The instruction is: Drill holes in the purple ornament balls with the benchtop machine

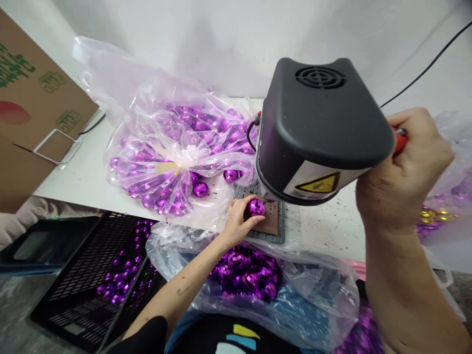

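Holding a purple ball (255, 207) pinched in the left hand (236, 223) under the press (317, 128), the right hand (401, 169) fisted round its red lever (400, 140), which needs pulling next

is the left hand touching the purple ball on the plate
Touching. The head view shows the left hand with its fingers wrapped around the purple ball, holding it on the plate under the black machine.

A yellow triangular warning sign (320, 184) sat on a white label on the black machine's (317, 123) lower front; its symbol was too blurred to tell. The cardboard box (33, 108) at left bore green print, possibly brand lettering, none of it readable.
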A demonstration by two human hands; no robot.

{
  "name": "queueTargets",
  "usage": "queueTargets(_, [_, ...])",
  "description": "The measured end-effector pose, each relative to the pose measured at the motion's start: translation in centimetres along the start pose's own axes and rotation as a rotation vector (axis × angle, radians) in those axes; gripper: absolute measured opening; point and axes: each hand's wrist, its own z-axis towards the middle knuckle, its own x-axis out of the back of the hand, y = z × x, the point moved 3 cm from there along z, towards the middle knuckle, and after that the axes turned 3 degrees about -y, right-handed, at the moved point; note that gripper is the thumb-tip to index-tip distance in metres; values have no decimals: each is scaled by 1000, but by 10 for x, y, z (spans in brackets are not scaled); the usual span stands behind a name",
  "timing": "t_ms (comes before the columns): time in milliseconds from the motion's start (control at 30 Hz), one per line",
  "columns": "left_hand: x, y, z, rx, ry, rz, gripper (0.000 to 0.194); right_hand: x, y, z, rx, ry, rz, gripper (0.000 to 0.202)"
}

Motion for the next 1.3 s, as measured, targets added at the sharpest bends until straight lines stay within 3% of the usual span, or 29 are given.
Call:
queueTargets(233, [-3,8,11,-135,68,119,44,1,1,-1,12,6,12,39])
queueTargets(533, [-12,10,19,-32,21,96,43,0,1,-2,-4,-7,-23,42])
queueTargets(767, [-14,8,17,-123,-40,133,44,1,1,-3,-17,-1,-26,40])
queueTargets(1067, [-16,1,12,-99,-101,111,52,3,-3,-2,-16,-17,-16,43])
queueTargets(1167, [-15,3,11,-117,-106,116,51,6,-5,-12,22,27,-62,39])
queueTargets(1300, [-14,4,11,-109,-129,109,48,16,-6,-49,154,154,-100,33])
